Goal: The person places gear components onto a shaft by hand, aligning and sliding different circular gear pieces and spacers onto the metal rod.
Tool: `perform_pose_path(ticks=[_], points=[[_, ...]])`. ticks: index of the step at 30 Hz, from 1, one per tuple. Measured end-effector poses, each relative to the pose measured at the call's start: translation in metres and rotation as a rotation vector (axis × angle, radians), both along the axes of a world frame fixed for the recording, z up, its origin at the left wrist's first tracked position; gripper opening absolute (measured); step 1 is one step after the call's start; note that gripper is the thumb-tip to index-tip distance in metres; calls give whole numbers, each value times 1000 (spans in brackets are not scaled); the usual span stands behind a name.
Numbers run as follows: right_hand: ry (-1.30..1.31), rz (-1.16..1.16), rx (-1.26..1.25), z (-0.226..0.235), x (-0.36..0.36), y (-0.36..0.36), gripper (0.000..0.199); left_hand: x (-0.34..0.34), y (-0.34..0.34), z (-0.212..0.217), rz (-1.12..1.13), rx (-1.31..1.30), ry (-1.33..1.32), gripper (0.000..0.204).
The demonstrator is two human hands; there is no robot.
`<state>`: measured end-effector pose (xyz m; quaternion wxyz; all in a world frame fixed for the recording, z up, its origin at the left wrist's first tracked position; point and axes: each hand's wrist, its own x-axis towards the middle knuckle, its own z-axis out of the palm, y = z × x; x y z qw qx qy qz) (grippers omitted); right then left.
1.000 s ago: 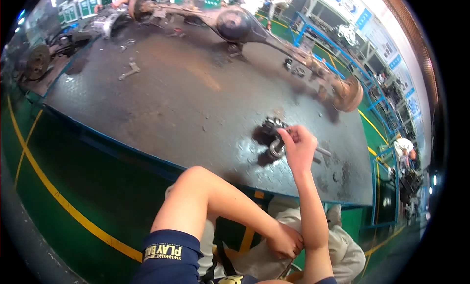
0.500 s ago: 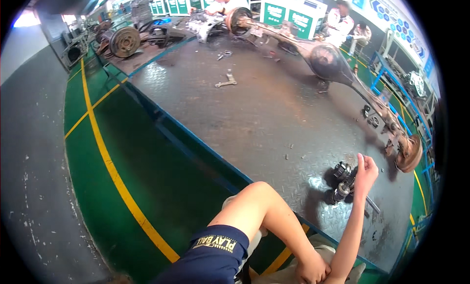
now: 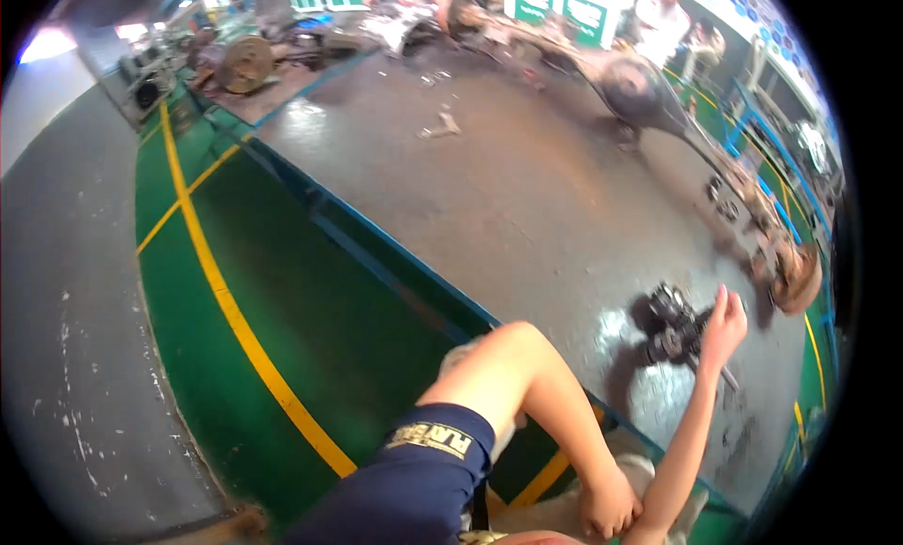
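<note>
My right hand point(image 3: 722, 327) is raised over the table, fingertips bunched and pointing upward; I cannot tell if anything is pinched between them. Just to its left, on the table, sit the dark metal parts point(image 3: 670, 324), squat, rounded and ridged, with a dull shine. A slim grey rod point(image 3: 730, 378) shows just below the same hand. My left hand point(image 3: 611, 505) lies against my right forearm, its fingers bent; how far they close I cannot tell.

Beyond my right hand, two small dark rings point(image 3: 726, 210) lie near a long rusty axle point(image 3: 632, 86) with a bulging round housing, and its brown drum point(image 3: 798, 280) stands just beyond on the right. A broad stretch of table runs from my right hand toward the upper left, where a pale angled bracket point(image 3: 440, 126) lies well away. The blue table edge point(image 3: 414, 263) passes above and left of my left hand.

The table point(image 3: 489, 216) is worn, brown-stained metal plate with a raised tread pattern. Further left of both hands lies green floor point(image 3: 292, 263) with yellow lines point(image 3: 233, 315).
</note>
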<state>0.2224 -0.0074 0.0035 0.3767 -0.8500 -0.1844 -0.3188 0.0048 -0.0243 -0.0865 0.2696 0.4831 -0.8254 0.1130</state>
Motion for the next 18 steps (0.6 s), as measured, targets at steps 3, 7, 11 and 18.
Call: perform_pose_path(ticks=[3,7,11,18], points=[[79,-41,62,9,-4,-5,31,2,-1,-4,-42,-327,71,17],[114,-74,151,1,2,-2,35,-2,15,-3,17,-277,132,17],[315,-35,382,-7,-7,-34,33,-7,8,5,29,-217,112,16],[366,-42,405,-15,-24,-78,34,-14,-15,16,-45,-209,81,16]])
